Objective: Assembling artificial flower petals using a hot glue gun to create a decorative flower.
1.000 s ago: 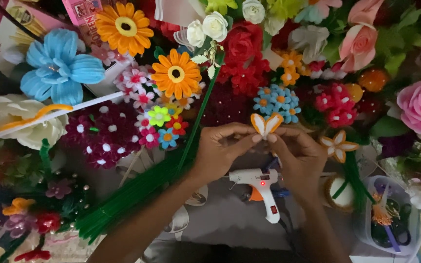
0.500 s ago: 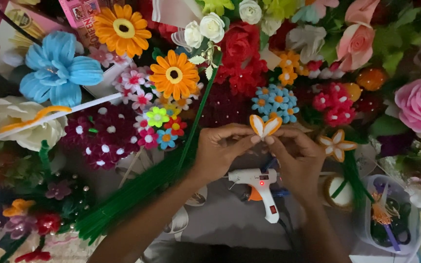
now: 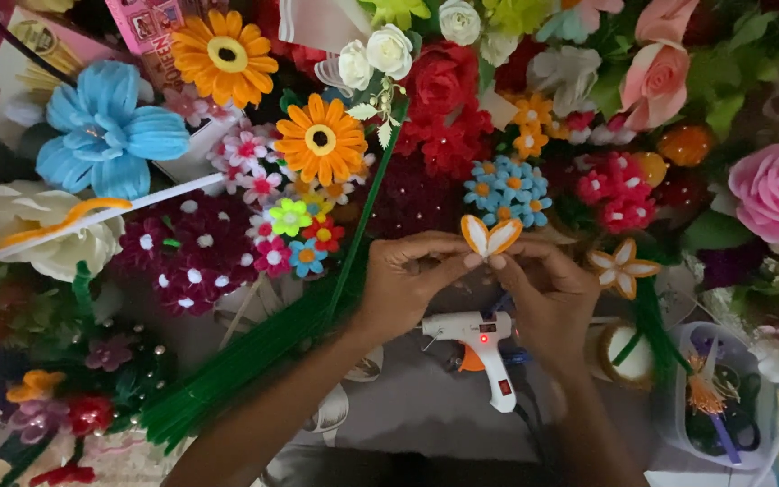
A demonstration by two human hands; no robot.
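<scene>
Nothing has shifted in the last second: my left hand (image 3: 407, 289) and right hand (image 3: 547, 302) still pinch the base of the orange-edged white petal pair (image 3: 490, 237) between fingertips, above the white glue gun (image 3: 480, 347) at the desk's middle. It seems I'm holding while it sets. Green stems (image 3: 254, 361) lie left.

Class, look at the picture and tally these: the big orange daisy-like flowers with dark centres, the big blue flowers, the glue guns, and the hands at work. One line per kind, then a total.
Big orange daisy flowers: 2 (upper one, lower one)
Big blue flower: 1
Glue gun: 1
Hands: 2 (left hand, right hand), both pinching a small orange-and-white petal piece
Total: 6
</scene>
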